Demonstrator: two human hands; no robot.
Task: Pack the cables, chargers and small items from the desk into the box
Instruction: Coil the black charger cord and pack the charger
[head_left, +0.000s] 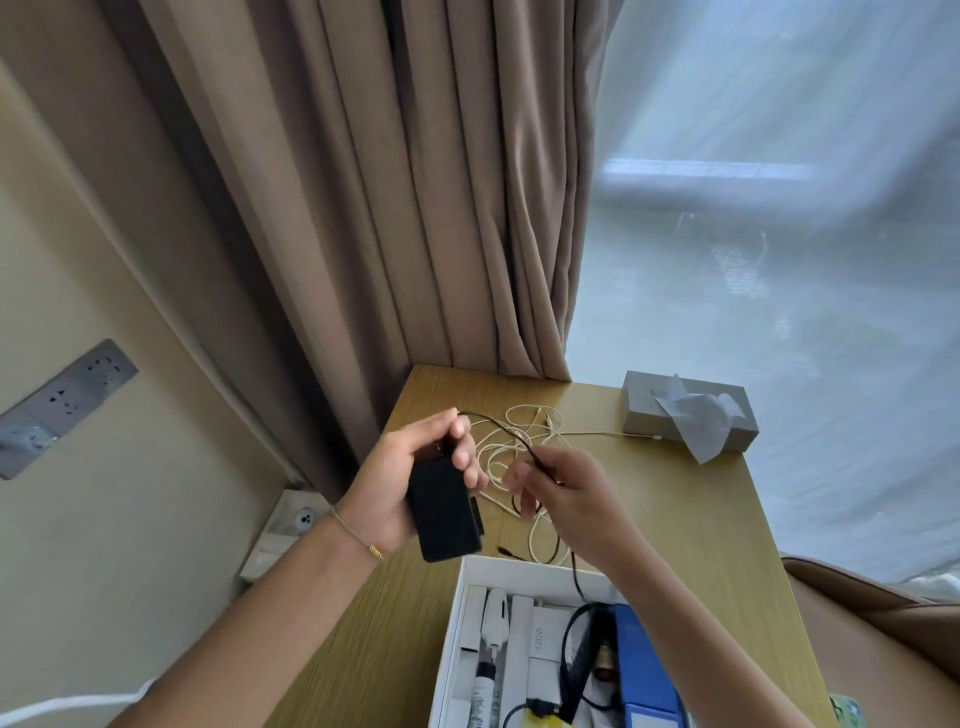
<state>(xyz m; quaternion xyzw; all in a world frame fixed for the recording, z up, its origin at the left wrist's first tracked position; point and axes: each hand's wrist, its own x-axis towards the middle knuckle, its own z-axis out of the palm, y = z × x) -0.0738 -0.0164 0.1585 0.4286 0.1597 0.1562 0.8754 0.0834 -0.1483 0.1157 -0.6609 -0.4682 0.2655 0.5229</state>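
Note:
My left hand (410, 478) grips a black rectangular charger block (444, 512) above the wooden desk (675, 509). A thin black cable (498, 428) runs from the top of that hand across to my right hand (566, 493), which pinches it between thumb and fingers. Behind both hands a tangled white cable (524, 436) lies loose on the desk. Just below, the open white box (470, 566) holds white chargers, a marker pen, a black coiled cable and a blue item. A black cable end (511, 552) lies by the box's far rim.
A grey tissue box (691, 410) stands at the desk's far right corner. Brown curtains hang behind the desk, a sheer white curtain to the right. Wall sockets (67, 400) sit on the left wall. A brown chair (872, 623) is at the right edge.

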